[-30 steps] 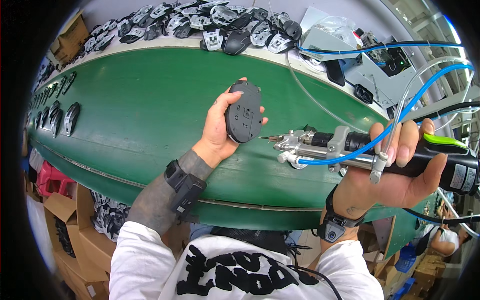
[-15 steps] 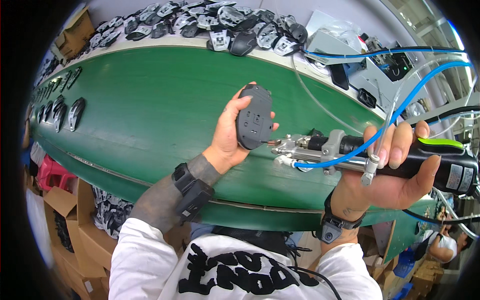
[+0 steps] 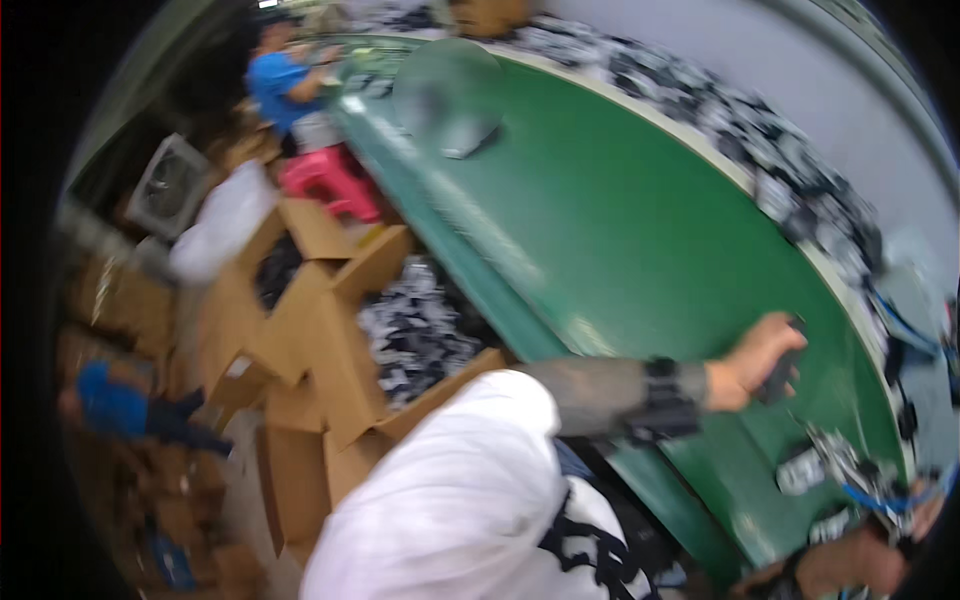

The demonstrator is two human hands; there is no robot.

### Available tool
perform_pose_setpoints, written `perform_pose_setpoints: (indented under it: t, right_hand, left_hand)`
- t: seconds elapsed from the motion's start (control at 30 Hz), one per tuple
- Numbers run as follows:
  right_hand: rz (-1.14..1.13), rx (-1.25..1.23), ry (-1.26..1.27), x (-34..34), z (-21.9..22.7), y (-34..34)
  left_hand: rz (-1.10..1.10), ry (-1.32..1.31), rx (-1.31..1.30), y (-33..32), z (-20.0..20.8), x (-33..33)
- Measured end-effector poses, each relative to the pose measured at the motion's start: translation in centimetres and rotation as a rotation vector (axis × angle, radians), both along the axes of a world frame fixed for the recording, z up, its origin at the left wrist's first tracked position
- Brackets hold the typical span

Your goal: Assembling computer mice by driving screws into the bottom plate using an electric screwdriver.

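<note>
My left hand is closed around a dark computer mouse, held above the green conveyor belt. Low at the right rim, my right hand is blurred and partly cut off, with its fingers round an electric screwdriver. The screwdriver's metal tip fixture points toward the mouse but stands apart from it. Beneath the fixture a grey-and-white mouse part lies on the belt.
Many mouse shells are heaped along the far ledge. At the left stand open cardboard boxes, one full of mouse parts, and a red stool. A person in blue works at the belt's far end; another person is farther left.
The whole view has swung left and blurred, so both hands now appear farther right. The mouse stays in my left hand, and the screwdriver tip has come away from it.
</note>
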State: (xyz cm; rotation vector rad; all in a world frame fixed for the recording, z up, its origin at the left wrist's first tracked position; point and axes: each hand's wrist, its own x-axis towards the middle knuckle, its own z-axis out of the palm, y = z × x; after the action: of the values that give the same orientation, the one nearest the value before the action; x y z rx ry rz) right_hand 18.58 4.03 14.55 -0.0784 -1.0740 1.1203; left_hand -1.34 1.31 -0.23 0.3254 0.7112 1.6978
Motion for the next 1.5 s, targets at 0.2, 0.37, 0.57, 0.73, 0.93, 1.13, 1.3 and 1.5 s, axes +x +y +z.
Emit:
perform_pose_setpoints:
  t: [0.2, 0.37, 0.57, 0.73, 0.93, 1.13, 1.3, 1.5]
  right_hand:
    - [0.492, 0.085, -0.036, -3.3, 0.4, -1.0]
    - [0.356, 0.087, -0.040, -3.5, 1.0, -1.8]
    - [0.386, 0.071, -0.045, -3.1, 0.3, -2.3]
    - [0.309, 0.056, 0.016, -4.4, -0.1, -3.0]
    - [0.320, 0.041, -0.108, -3.6, 0.3, -1.1]
    - [-0.413, 0.120, -0.079, 0.4, 0.9, -1.1]
    - [-0.768, 0.157, 0.013, 5.2, -1.2, -0.1]
    - [-0.930, 0.089, -0.411, 12.3, -0.6, -1.1]
  left_hand:
    - [-0.064, -0.110, -0.002, -0.9, -0.4, -1.7]
    - [-0.127, -0.145, 0.037, 0.1, -0.1, -0.1]
    - [-0.107, -0.105, 0.045, -0.9, 0.0, 0.4]
    - [-0.098, -0.150, 0.051, -1.5, 0.2, 0.8]
    - [0.392, 1.673, 0.297, -0.8, 1.1, -1.6]
    - [0.113, 1.889, 0.114, -1.0, -0.7, -2.2]
    - [0.109, 1.849, 0.052, -1.0, -0.3, -0.9]
    - [-0.188, 1.664, 0.128, 1.7, 0.6, 3.4]
